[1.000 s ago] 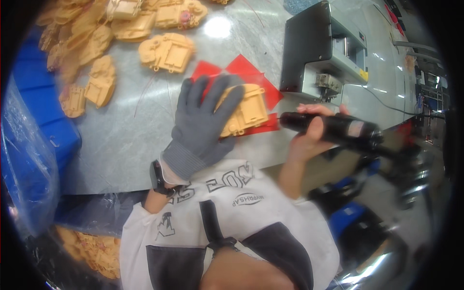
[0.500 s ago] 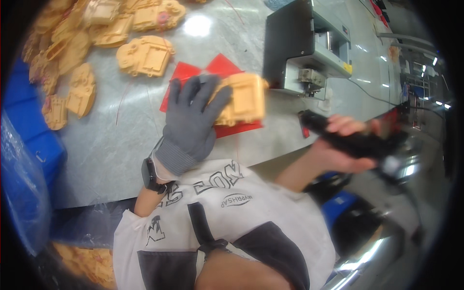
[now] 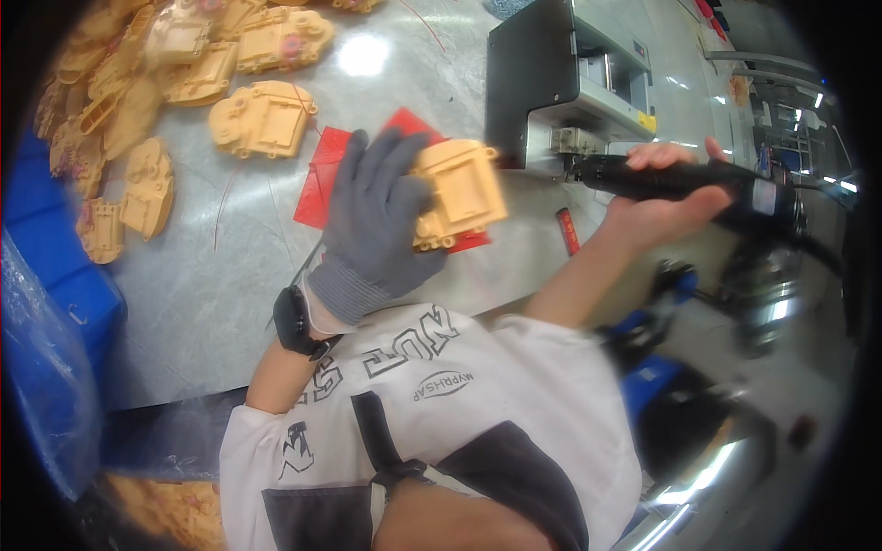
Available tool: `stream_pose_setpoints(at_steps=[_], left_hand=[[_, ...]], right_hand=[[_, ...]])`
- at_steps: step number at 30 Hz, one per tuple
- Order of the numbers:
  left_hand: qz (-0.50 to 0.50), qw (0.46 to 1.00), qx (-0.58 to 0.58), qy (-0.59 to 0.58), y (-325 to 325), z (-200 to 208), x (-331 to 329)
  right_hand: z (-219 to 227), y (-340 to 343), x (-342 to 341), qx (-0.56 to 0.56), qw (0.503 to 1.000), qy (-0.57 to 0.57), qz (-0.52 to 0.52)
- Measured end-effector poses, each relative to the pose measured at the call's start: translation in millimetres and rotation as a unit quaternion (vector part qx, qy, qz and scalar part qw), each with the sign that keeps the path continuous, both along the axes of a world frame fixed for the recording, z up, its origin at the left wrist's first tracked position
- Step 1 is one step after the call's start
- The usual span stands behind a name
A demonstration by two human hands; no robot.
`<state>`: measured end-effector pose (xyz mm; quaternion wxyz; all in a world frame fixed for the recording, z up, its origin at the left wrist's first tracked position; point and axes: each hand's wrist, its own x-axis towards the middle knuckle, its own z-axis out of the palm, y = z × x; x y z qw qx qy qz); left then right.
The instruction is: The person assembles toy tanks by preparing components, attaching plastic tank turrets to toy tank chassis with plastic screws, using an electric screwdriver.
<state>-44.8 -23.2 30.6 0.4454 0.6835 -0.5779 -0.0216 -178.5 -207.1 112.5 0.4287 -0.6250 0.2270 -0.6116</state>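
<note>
In a grey knit glove, my left hand [image 3: 372,216] grips a yellow-orange plastic housing [image 3: 467,193] with recesses and screw bosses, over a flat red piece [image 3: 320,179] on the table. Part of the red piece is hidden under the hand and housing. Bare, my right hand [image 3: 654,213] is wrapped round a black power screwdriver [image 3: 684,182], held sideways with a cord at its rear. Its tip is at the front metal block [image 3: 577,140] of a black and grey box-shaped machine [image 3: 528,87]; whether they touch, I cannot tell.
More yellow-orange housings [image 3: 262,119] lie and pile up at the far left of the grey table [image 3: 211,312]. A blue bin [image 3: 64,275] with clear plastic stands at the left edge. A short red stick-like object [image 3: 567,231] lies near the table's right edge.
My right hand has raised the screwdriver, bringing its tip up to the machine's front block. The housing has tilted slightly in my left hand.
</note>
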Motion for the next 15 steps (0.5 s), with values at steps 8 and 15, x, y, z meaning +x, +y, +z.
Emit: stream_pose_setpoints(at_steps=[8,15], left_hand=[[0.017,0.993,0.113,-0.025,30,31,13],[0.05,0.984,0.167,-0.042,37,25,9]], right_hand=[[1,3,1,0.014,1.0,0.011,-0.022],[2,0,1,-0.002,1.0,0.009,0.004]])
